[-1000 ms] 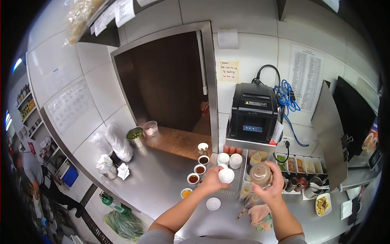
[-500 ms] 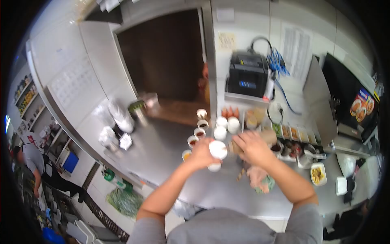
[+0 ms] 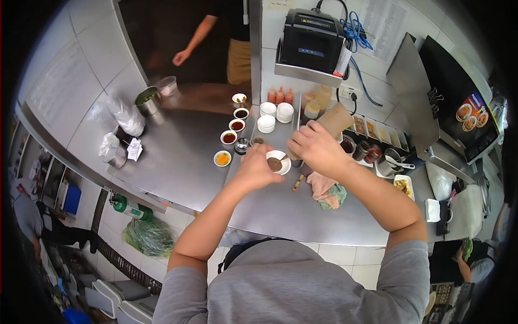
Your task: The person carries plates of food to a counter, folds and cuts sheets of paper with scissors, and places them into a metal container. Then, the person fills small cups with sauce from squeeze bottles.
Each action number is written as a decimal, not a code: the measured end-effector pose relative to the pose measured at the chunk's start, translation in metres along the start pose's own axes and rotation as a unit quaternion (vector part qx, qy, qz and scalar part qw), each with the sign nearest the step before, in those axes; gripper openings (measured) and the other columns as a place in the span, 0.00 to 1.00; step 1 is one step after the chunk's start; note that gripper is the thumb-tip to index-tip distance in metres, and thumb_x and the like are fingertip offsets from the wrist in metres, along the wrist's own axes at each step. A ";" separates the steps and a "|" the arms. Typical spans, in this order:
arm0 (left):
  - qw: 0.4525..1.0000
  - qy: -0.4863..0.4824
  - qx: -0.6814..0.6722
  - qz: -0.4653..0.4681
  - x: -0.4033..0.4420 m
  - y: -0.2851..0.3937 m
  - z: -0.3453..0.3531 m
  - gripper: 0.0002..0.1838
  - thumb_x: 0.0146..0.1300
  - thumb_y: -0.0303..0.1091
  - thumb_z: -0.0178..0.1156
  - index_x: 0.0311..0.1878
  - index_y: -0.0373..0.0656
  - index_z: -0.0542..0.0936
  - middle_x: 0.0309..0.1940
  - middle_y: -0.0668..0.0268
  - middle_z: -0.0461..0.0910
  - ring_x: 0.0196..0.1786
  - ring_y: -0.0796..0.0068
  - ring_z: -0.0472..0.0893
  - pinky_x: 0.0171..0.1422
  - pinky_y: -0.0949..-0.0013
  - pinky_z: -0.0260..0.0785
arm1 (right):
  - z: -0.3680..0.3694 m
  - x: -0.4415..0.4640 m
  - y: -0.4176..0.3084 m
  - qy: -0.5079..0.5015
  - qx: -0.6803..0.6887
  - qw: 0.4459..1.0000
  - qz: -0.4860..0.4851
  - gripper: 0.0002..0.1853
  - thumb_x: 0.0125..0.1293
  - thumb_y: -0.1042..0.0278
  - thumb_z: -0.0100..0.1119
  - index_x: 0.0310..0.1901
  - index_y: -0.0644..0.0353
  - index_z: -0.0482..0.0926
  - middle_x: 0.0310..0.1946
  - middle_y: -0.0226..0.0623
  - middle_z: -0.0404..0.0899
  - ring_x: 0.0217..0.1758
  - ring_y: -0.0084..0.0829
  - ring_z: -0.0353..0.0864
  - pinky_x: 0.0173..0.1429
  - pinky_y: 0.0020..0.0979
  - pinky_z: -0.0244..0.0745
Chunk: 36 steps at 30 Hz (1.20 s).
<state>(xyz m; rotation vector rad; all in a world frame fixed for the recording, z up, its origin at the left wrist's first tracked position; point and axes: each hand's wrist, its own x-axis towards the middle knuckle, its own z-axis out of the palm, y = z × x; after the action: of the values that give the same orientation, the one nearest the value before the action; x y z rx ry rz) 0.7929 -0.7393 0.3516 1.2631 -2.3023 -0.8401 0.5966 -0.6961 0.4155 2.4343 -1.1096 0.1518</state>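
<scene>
My left hand (image 3: 256,167) grips a small white bowl (image 3: 285,168) by its left side, with brown sauce (image 3: 274,164) in it. In my right hand (image 3: 314,146) is a squeeze bottle (image 3: 335,120) of brown sauce, tipped over with its nozzle end above the bowl. Left of my hands, small white cups of sauce stand in a row, among them a red one (image 3: 229,137) and an orange one (image 3: 222,159). White bowls (image 3: 266,123) are stacked behind. A pink and green cloth (image 3: 326,190) lies right of the bowl.
A black printer (image 3: 311,40) sits on a shelf above red-capped bottles (image 3: 280,96). Trays of ingredients (image 3: 377,133) and jars stand at the right. A metal pot (image 3: 149,101) is at the back left. Beyond the hatch stands a person (image 3: 236,48); other people are at both sides.
The bottle went from upright to tipped over the bowl, which now holds brown sauce. The view has tilted downward. A person has come into sight behind the hatch.
</scene>
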 end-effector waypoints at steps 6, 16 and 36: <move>0.999 -0.003 -0.030 0.014 0.004 -0.020 -0.015 0.41 0.33 0.41 0.75 0.55 0.36 0.71 0.53 0.56 0.71 0.61 0.56 0.68 0.64 0.60 0.59 | 0.015 0.010 -0.003 0.017 0.071 0.994 0.081 0.25 0.42 0.74 0.63 0.48 0.57 0.77 0.41 0.34 0.75 0.47 0.35 0.73 0.58 0.36 0.64; 0.998 0.039 0.044 0.002 -0.003 -0.100 -0.063 0.41 0.33 0.39 0.75 0.55 0.39 0.70 0.50 0.56 0.71 0.59 0.54 0.68 0.64 0.54 0.58 | 0.049 0.060 0.024 0.208 0.291 0.856 0.372 0.32 0.45 0.72 0.70 0.56 0.58 0.71 0.51 0.45 0.74 0.58 0.47 0.72 0.62 0.39 0.67; 0.957 0.266 -0.015 -0.118 0.012 -0.224 0.022 0.50 0.44 0.41 0.73 0.67 0.32 0.57 0.61 0.40 0.63 0.66 0.43 0.60 0.70 0.49 0.52 | 0.140 -0.040 0.139 0.357 0.436 0.643 0.519 0.20 0.52 0.72 0.66 0.49 0.64 0.77 0.36 0.38 0.82 0.38 0.28 0.81 0.45 0.28 0.76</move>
<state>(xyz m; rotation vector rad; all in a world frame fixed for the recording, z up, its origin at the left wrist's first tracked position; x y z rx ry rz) 0.9132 -0.8361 0.1871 1.5471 -1.7313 -0.5151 0.4546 -0.8109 0.3301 1.5022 -2.0902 2.2045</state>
